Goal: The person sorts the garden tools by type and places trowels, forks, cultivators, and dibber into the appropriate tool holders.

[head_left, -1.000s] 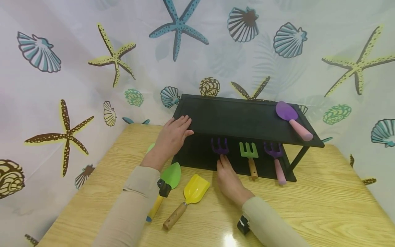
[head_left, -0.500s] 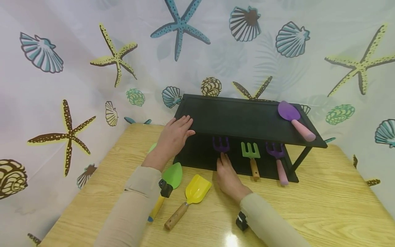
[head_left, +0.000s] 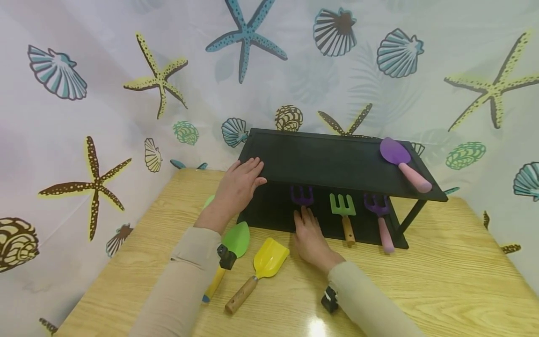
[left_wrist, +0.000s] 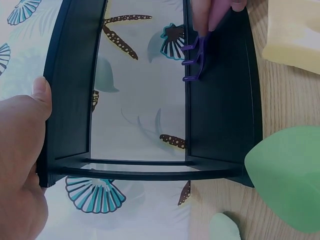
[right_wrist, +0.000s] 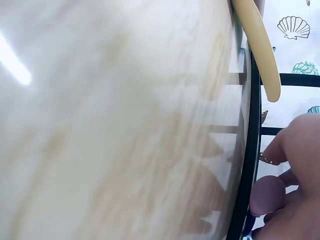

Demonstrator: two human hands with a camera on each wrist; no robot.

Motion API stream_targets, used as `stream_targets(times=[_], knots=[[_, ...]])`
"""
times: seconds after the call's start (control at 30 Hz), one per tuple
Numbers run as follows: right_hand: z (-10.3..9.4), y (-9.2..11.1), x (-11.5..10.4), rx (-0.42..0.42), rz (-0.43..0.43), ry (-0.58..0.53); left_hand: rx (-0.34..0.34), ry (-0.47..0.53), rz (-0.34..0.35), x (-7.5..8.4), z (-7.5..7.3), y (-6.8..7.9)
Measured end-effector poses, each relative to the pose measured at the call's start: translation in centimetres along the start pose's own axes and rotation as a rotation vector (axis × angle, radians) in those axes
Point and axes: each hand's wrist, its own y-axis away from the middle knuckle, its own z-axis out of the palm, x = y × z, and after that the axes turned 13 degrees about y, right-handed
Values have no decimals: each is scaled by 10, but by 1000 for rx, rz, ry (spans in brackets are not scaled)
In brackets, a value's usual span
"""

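My left hand (head_left: 237,189) rests on the left end of a black two-tier rack (head_left: 320,159), its fingers along the upper shelf and its thumb by the front edge. Down at the lower shelf, my right hand (head_left: 310,238) holds the handle of a purple hand fork (head_left: 302,195). The fork's tines (left_wrist: 192,62) lie on the lower board in the left wrist view. Its pinkish handle end (right_wrist: 267,195) shows among the right fingers in the right wrist view; most of the handle is hidden in the head view.
To the right on the lower shelf lie a green fork (head_left: 343,206) and another purple fork (head_left: 382,229). A purple trowel (head_left: 396,152) sits on the upper shelf. A yellow scoop (head_left: 269,260) and a green trowel (head_left: 236,239) lie on the table, near another green piece (left_wrist: 222,227).
The purple fork has slid slightly deeper onto the lower shelf, and the right fingers have moved forward a little and spread. The left hand stays in place.
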Motion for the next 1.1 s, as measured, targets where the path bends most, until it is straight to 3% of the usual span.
stream_targets(times=[0.13, 0.6, 1.1], knots=[[-5, 6, 0, -6, 33, -23, -6, -1, -3, 1, 0, 0], [-33, 48, 19, 103, 27, 32, -17, 22, -1, 1, 1, -1], [-72, 106, 65, 110, 111, 14, -10, 34, 11, 1, 4, -2]])
